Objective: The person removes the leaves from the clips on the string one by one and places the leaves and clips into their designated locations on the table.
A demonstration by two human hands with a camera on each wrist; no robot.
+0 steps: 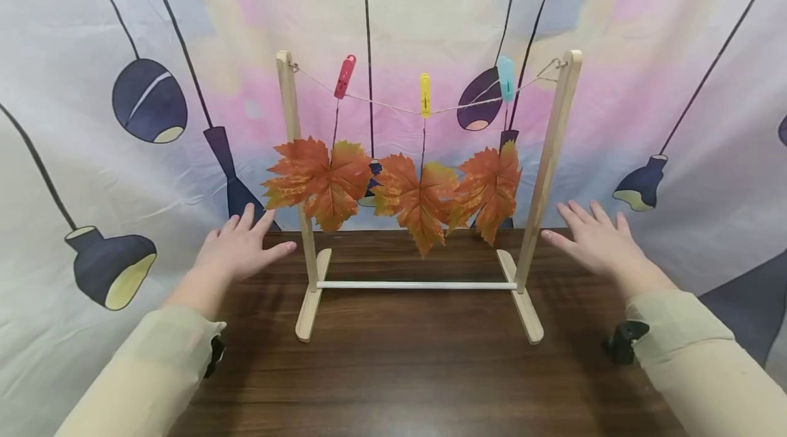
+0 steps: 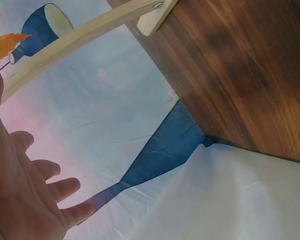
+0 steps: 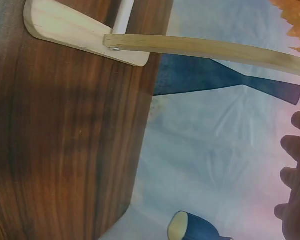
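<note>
Between my hands stands a wooden rack [image 1: 540, 184] with a string [image 1: 393, 106] tied across its two posts. Three orange leaves hang from it: the left leaf [image 1: 326, 177] by a red clothespin [image 1: 345, 76], the middle leaf [image 1: 419, 198] by a yellow clothespin [image 1: 425, 95], the right leaf [image 1: 488, 188] by a light blue clothespin [image 1: 506, 79]. My left hand [image 1: 236, 246] is spread beside the left post, holding nothing. Outside the right post my right hand [image 1: 596, 239] is likewise spread and holds nothing; only its fingertips [image 3: 292, 147] show at the edge of the right wrist view.
The rack's feet [image 1: 313, 300] rest on a dark brown wooden table [image 1: 418, 369], joined by a white rod [image 1: 418, 285]. Behind the table hangs a pastel cloth [image 1: 430, 0] printed with dark lamps. Each wrist wears a small black device [image 1: 624, 343].
</note>
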